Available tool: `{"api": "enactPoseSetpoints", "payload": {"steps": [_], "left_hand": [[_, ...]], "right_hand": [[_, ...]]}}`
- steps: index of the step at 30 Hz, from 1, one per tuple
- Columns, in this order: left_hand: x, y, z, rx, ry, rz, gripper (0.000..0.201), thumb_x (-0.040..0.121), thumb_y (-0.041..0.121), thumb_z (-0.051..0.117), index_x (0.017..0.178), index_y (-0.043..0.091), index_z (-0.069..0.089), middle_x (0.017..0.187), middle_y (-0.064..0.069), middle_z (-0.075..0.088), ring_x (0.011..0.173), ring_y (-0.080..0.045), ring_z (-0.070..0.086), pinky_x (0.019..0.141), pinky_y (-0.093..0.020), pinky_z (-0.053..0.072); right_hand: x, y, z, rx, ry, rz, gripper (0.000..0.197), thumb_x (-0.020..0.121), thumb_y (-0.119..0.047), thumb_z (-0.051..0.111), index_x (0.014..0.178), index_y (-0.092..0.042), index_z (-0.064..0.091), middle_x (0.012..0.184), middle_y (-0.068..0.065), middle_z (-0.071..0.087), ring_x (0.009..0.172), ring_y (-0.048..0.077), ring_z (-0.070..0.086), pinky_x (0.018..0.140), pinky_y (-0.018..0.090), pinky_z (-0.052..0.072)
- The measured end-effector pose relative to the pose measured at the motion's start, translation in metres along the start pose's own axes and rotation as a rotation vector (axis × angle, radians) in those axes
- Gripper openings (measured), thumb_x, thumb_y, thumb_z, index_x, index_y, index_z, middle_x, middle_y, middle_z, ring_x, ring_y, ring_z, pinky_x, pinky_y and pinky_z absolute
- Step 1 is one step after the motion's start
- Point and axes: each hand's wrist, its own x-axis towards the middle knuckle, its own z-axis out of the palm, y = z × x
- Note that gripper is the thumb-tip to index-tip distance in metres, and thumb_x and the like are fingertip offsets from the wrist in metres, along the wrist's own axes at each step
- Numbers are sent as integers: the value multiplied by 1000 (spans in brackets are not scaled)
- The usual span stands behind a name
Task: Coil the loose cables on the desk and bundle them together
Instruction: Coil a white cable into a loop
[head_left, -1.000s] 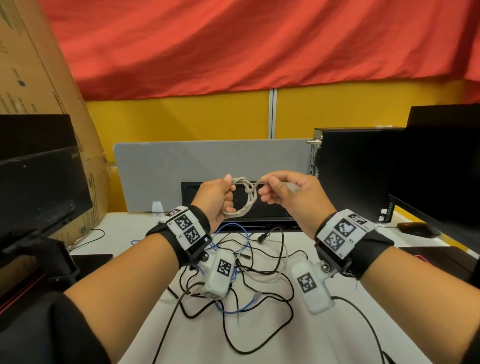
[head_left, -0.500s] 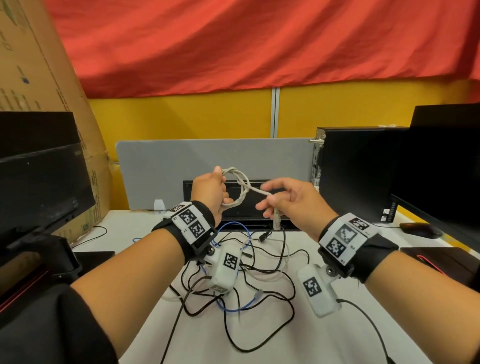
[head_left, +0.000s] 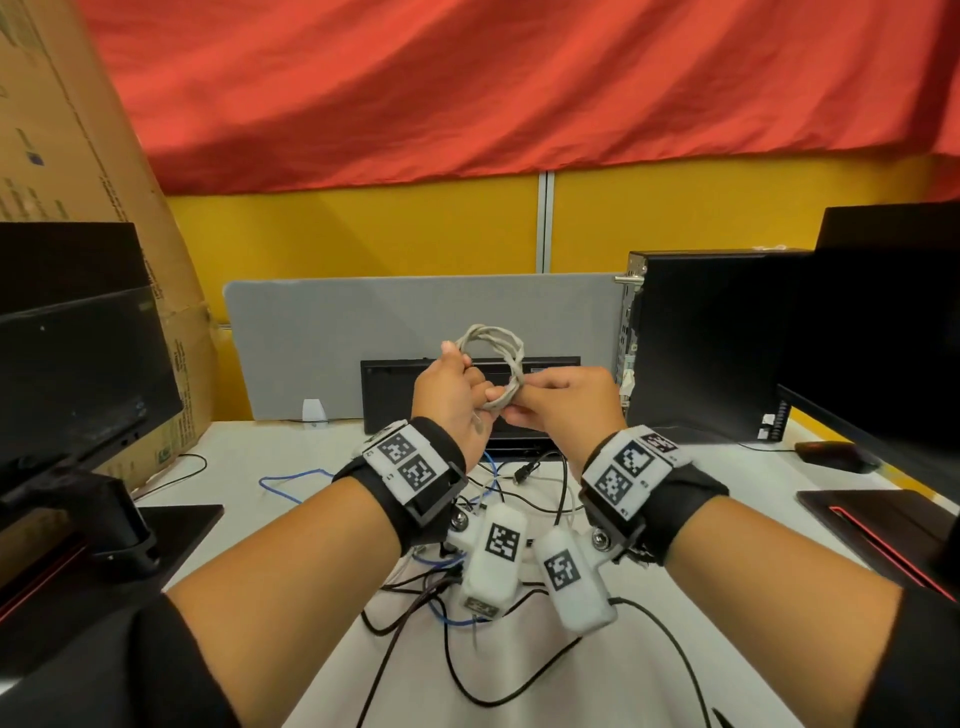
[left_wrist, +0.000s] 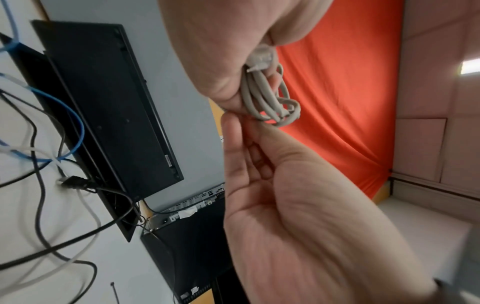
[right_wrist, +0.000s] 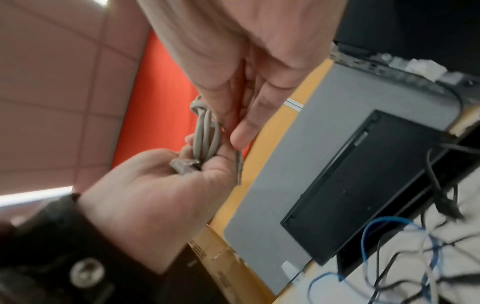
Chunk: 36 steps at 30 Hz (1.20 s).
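Left of the hands, a dark monitor (head_left: 78, 353) stands on the white desk (head_left: 249, 467) in front of a tall cardboard box (head_left: 67, 156). Raised above the desk, the left hand (head_left: 449, 400) has its fingers curled round the left side of a small coil of grey cable (head_left: 496, 353); the head view shows the loops rising as a ring above the knuckles. Only the right wrist view shows what lies in that palm: a clear plug (right_wrist: 183, 164) at one end of the grey cable (right_wrist: 206, 131), tucked beside the gathered strands. Touching the coil from the other side, the right hand (head_left: 569, 400) pinches the lower right part of the loops between thumb and fingertips. The left wrist view alone shows the twist where one strand wraps round the others at the far end of the grey cable (left_wrist: 267, 98), just past the right hand (left_wrist: 298, 195). Below and between the wrists, loose black cables (head_left: 467, 675), a blue cable (head_left: 291, 480) and a white one lie tangled on the desk; the left wrist view shows a black plug (left_wrist: 74, 183) among them, which the head view barely resolves. Behind the hands, a black keyboard (head_left: 395, 395) leans against a grey partition (head_left: 322, 332). Right of the hands stand a black computer tower (head_left: 691, 343) and a second monitor (head_left: 883, 322), with a dark mouse (head_left: 828, 454) near its base.
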Motion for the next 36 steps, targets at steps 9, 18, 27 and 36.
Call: {"api": "enactPoseSetpoints", "payload": {"steps": [9, 18, 27, 36], "left_hand": [[-1, -7, -6, 262, -42, 116, 29, 106, 34, 27, 112, 13, 47, 50, 0, 35, 44, -11, 40, 72, -37, 46], [-3, -8, -7, 583, -117, 115, 23, 105, 18, 32, 87, 15, 47, 67, -3, 42, 58, -15, 46, 64, -34, 49], [-5, -8, -11, 808, 4, -16, 18, 102, 15, 43, 114, 5, 50, 92, -19, 62, 60, -22, 63, 61, -41, 60], [-6, -8, -11, 729, 46, 80, 29, 101, 17, 46, 103, -7, 62, 84, -17, 62, 60, -19, 57, 62, -32, 52]], "right_hand": [[-4, -8, 10, -164, -82, -69, 16, 77, -17, 70, 68, -4, 70, 65, 7, 66, 64, 11, 56, 69, 29, 51], [5, 0, 3, -358, 111, -60, 24, 89, -19, 65, 68, -13, 73, 76, 15, 73, 76, 32, 68, 81, 54, 55], [-2, 4, -1, -284, 77, -120, 16, 86, -12, 66, 77, -21, 76, 79, 0, 74, 75, 15, 67, 74, 32, 57], [9, -3, -8, -103, -11, -4, 20, 92, 2, 58, 82, -10, 71, 76, 10, 66, 76, 21, 61, 70, 27, 54]]}}
